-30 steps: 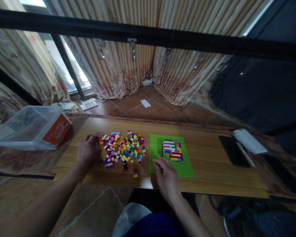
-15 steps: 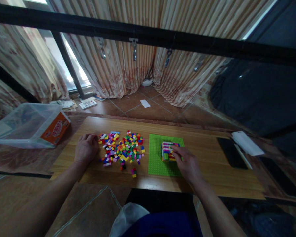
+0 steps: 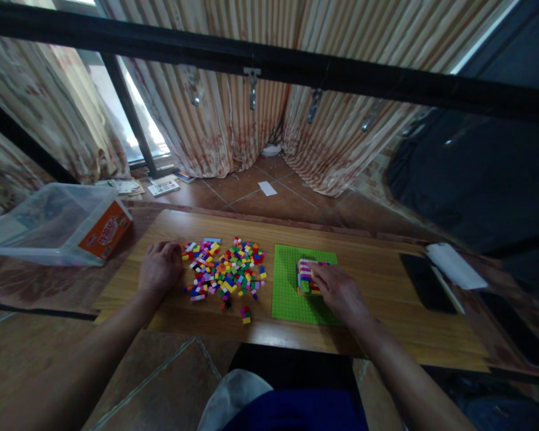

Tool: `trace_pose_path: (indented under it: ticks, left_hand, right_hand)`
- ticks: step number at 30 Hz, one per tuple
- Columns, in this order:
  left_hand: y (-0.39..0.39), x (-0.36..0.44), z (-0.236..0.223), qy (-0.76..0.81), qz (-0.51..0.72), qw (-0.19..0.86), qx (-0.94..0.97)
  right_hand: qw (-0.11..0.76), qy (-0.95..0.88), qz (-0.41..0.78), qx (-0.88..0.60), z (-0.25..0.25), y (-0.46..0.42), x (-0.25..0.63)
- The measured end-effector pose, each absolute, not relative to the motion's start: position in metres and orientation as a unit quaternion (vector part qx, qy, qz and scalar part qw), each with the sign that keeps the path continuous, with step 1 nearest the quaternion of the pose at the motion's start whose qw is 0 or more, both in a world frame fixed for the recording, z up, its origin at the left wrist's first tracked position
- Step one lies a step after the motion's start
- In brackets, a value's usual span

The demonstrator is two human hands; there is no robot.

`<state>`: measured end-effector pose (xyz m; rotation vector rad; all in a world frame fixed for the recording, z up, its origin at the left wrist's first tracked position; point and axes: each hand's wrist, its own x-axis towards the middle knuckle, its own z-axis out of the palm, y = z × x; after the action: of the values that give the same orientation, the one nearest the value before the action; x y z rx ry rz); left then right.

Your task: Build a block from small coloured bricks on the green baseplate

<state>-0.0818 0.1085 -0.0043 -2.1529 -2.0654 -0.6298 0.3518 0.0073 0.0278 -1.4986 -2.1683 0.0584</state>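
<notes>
A pile of small coloured bricks (image 3: pixel 224 272) lies on the wooden table (image 3: pixel 386 311). To its right sits a green baseplate (image 3: pixel 291 299) carrying a striped multicoloured brick block (image 3: pixel 304 276). My right hand (image 3: pixel 339 293) rests over the block's right side, its fingers bent down onto the top of the block. My left hand (image 3: pixel 160 268) lies on the table at the pile's left edge, fingers loosely curled, with nothing visible in it. A few stray bricks (image 3: pixel 245 313) lie near the front edge.
A clear plastic tub with an orange label (image 3: pixel 63 224) stands at the table's left. A black phone (image 3: pixel 424 274) and a white object (image 3: pixel 456 263) lie at the right. A black bar (image 3: pixel 269 60) crosses overhead. Curtains hang behind.
My right hand moved from the front edge of the baseplate up and right onto the brick block and now presses on it. My left hand stayed put.
</notes>
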Motion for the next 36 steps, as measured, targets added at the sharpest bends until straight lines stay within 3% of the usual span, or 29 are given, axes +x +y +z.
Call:
trace_pose_path:
  ticks: [14, 31, 36]
  left_hand:
    - [0.109, -0.081, -0.006, -0.674, -0.213, 0.048, -0.705]
    - [0.108, -0.081, -0.006, -0.678, -0.203, 0.05, -0.705]
    - [0.107, -0.08, -0.004, -0.674, -0.205, 0.049, -0.708]
  right_hand:
    - [0.384, -0.617, 0.067, -0.683, 0.024, -0.001, 0.343]
    - [0.443, -0.57, 0.064, -0.689, 0.005, 0.005, 0.331]
    - [0.425, -0.58, 0.051, -0.693, 0.008, 0.006, 0.333]
